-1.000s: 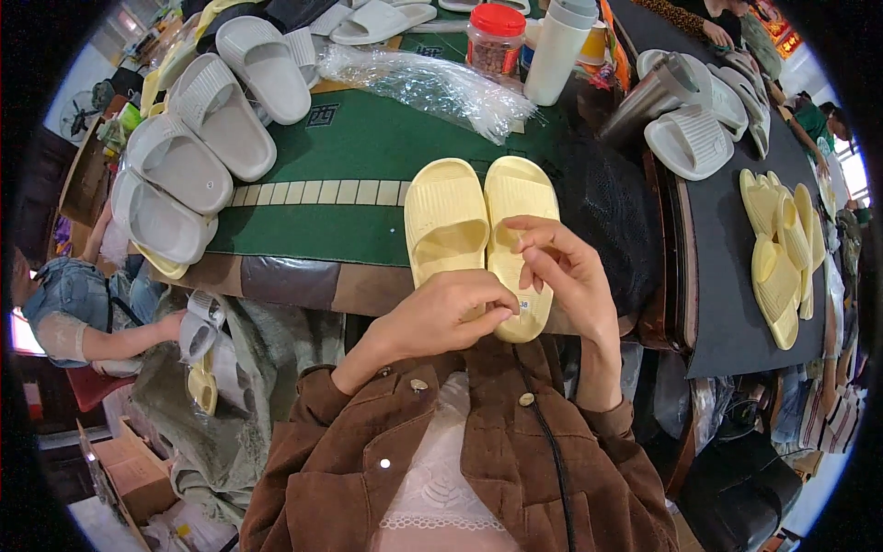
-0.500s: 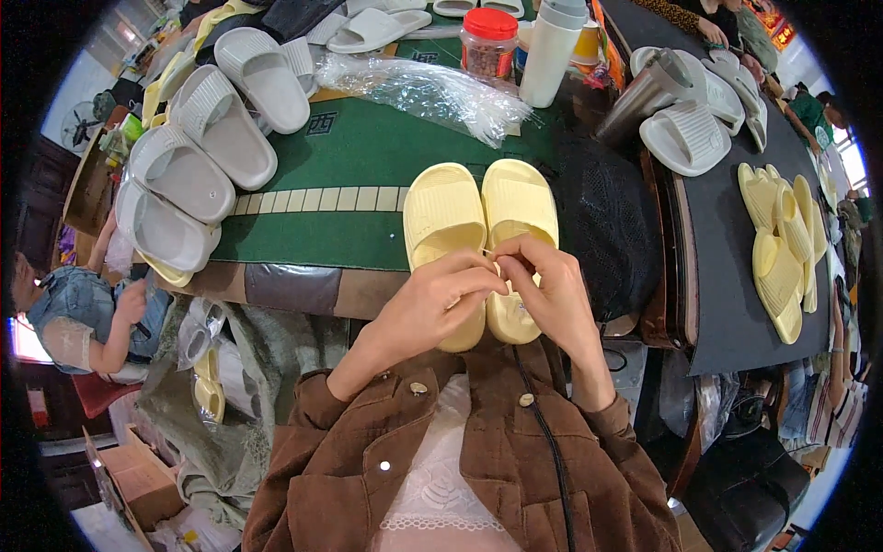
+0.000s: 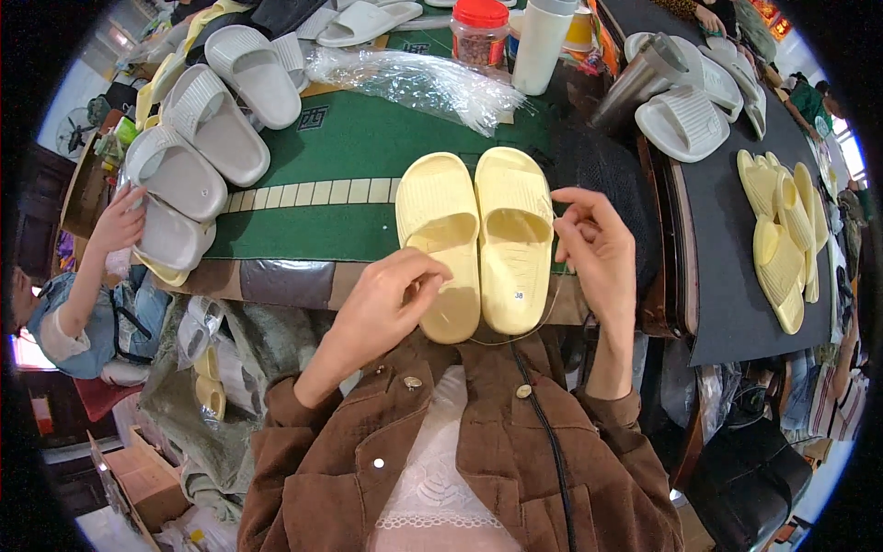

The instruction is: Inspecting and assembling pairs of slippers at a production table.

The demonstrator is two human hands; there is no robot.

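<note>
A pair of pale yellow slippers lies side by side at the near edge of the green table mat [image 3: 349, 147], the left slipper [image 3: 440, 221] touching the right slipper [image 3: 515, 230]. My left hand [image 3: 386, 299] rests against the left slipper's heel, its fingers pinched together. Beside the right slipper, my right hand [image 3: 598, 244] is raised with thumb and forefinger pinched on a thin pale cord [image 3: 544, 315]. The cord curves down around the heels toward my left hand; where it ends there is hidden.
Grey slippers [image 3: 225, 120] are stacked at the left, and another person's hand [image 3: 120, 216] touches one. Behind the pair lie a clear plastic bag [image 3: 414, 83], a red-lidded jar [image 3: 478, 32], a white bottle [image 3: 543, 41] and a metal cup [image 3: 635, 83]. White slippers [image 3: 685, 120] and yellow slippers [image 3: 777, 230] lie to the right.
My hands were together over the right slipper's heel; they have drawn apart. The right hand rose to the right with the cord, and the left shifted to the left slipper's heel.
</note>
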